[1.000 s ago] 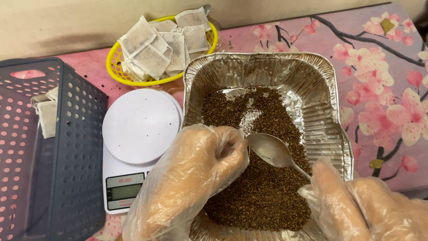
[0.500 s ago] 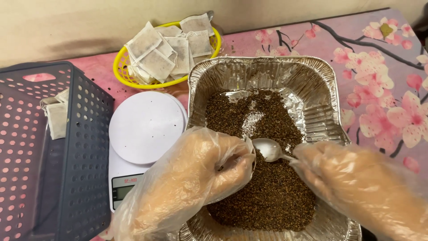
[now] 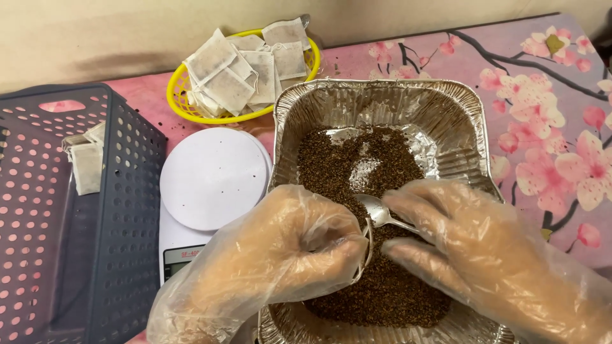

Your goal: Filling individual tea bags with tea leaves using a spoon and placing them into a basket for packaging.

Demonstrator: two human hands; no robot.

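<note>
Fingers [image 3: 408,202] of the right hand [image 3: 484,261], inside a loose clear plastic glove, are pinching the handle of a metal spoon [image 3: 377,211], whose bowl is resting low over the dark brown granules [image 3: 382,280] in the foil tray [image 3: 459,121]. Beside it, the left hand [image 3: 280,255], gloved the same way, is curling its fingers closed around something small at the spoon's tip; it is looking like the thin edge of a small bag, but the glove is hiding most of it, so I cannot tell for sure. Both hands are hovering over the near half of the tray, almost touching each other. Left of the tray, a white kitchen scale [image 3: 213,178] with a round platform is sitting just beside it on the pink blossom-patterned cloth [image 3: 561,95]. Behind the scale, a yellow basket [image 3: 175,102] is holding a heap of filled paper sachets [image 3: 242,67]. At the far left, a dark grey perforated crate [image 3: 121,210] is holding a few more sachets [image 3: 86,162] against its inner wall
</note>
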